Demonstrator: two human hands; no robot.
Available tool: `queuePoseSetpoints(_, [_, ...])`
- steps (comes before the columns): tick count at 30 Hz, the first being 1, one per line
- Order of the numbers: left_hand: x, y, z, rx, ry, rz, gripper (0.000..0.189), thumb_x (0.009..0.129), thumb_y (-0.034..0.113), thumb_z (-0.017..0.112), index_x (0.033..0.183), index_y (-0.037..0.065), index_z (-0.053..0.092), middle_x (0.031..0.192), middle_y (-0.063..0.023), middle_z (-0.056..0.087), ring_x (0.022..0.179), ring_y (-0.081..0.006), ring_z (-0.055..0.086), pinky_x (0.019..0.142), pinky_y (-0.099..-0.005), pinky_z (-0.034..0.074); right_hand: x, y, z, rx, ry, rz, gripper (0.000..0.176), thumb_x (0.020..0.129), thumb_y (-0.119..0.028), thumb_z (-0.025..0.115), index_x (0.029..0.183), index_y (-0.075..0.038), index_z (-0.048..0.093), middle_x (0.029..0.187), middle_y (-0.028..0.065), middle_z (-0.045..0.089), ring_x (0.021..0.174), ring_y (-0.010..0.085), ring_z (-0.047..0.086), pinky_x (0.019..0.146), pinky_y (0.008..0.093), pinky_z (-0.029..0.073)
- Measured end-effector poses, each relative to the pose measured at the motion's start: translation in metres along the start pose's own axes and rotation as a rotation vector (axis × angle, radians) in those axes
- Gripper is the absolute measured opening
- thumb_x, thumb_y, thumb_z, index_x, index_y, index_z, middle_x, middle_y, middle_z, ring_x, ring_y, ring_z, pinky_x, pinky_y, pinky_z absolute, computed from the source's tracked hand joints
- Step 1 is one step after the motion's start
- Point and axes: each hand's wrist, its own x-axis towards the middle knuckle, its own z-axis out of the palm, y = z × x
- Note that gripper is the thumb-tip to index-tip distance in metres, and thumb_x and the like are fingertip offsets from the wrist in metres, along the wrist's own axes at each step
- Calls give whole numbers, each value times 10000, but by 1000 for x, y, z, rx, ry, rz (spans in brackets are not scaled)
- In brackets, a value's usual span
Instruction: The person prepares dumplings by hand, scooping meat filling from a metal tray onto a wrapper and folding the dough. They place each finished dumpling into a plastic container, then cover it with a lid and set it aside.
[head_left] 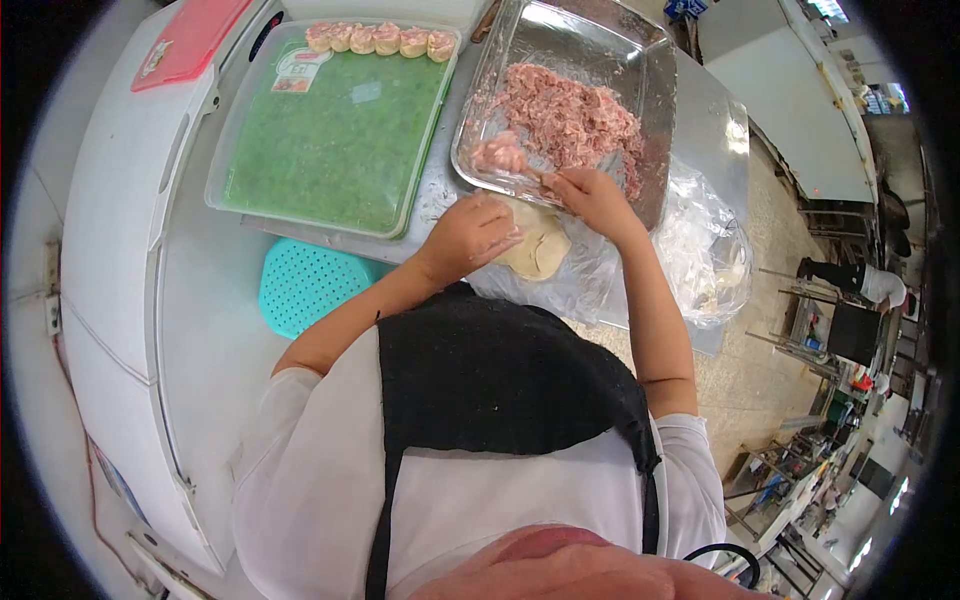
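Observation:
My left hand (pixel 470 232) cups a pale round dough wrapper, with a stack of wrappers (pixel 540 250) lying just beneath it on clear plastic. My right hand (pixel 590 197) grips a thin stick-like tool (pixel 535 172) whose tip carries a lump of pink minced meat (pixel 498 152). The lump hangs at the near rim of a metal tray (pixel 640 60) half full of minced meat (pixel 570 115). Both hands are close together at the tray's near edge.
A clear plastic tray (pixel 225 150) lined in green holds a row of finished dumplings (pixel 380 38) along its far edge. A teal perforated basket (pixel 305 285) sits below it. A crumpled plastic bag (pixel 705 250) lies to the right. A red board (pixel 190 40) rests on the white freezer.

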Motion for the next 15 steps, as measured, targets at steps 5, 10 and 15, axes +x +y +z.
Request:
queuePoseSetpoints(5, [-15,-3,25,-103,-165,-32,186,776,164,709,905,45,648,964,-96,594,929,-295,563,831,-401,449,-3,13,-20,205,48,47,341,912,-304,566,841,14,670,715,195,632,640,350,587,612,434,435])
queuePoseSetpoints(10, [-13,5,25,-112,-149,-159,208,761,182,710,919,61,648,916,-93,579,903,-307,539,792,-390,449,39,39,-8,-603,42,-179,314,914,-303,534,863,-25,671,764,197,641,713,371,616,664,451,467])
queuePoseSetpoints(15, [-6,3,25,-81,-247,-307,175,774,152,706,911,51,666,910,-97,594,872,-289,572,800,-358,464,38,39,13,-430,-63,-325,361,909,-302,512,810,7,670,809,234,646,773,386,638,708,464,493])
